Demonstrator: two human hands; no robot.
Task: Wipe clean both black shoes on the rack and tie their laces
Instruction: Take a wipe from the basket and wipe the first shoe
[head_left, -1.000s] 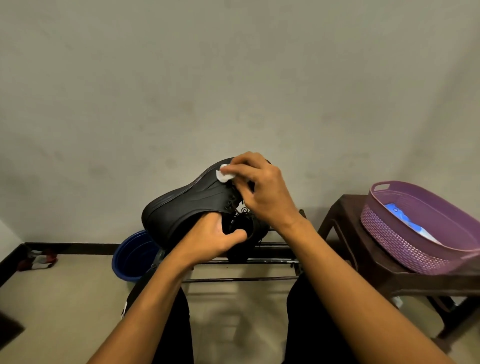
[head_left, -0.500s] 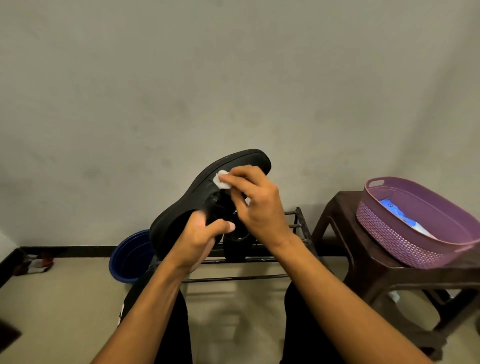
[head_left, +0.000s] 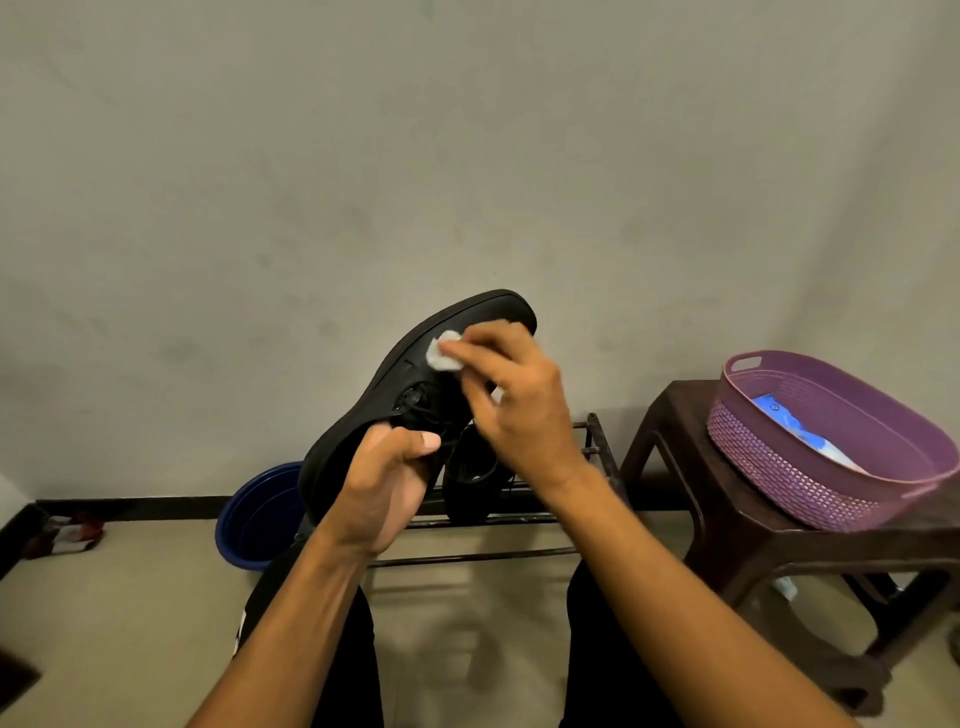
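Raised higher, black shoe (head_left: 415, 379) gripped by left hand (head_left: 382, 488); right hand (head_left: 511, 400) pinches white wipe (head_left: 443, 352) nearer toe.

A single wide-angle view looks out from the person's head, facing forward and tilted down, toward a plain wall (head_left: 467, 156) that fills the upper half. The left hand (head_left: 382, 488) and right hand (head_left: 519, 410) sit close at the middle of the frame, forearms running in from 6 o'clock, with the black shoe (head_left: 415, 384) held just above centre. The rack (head_left: 519, 512) lies a little farther off, low behind the hands. A blue basin (head_left: 254, 514) sits toward 8 o'clock, a brown stool (head_left: 727, 519) with a purple basket (head_left: 831, 467) toward 4 o'clock. Straight lines bow near the edges. There is no second view.
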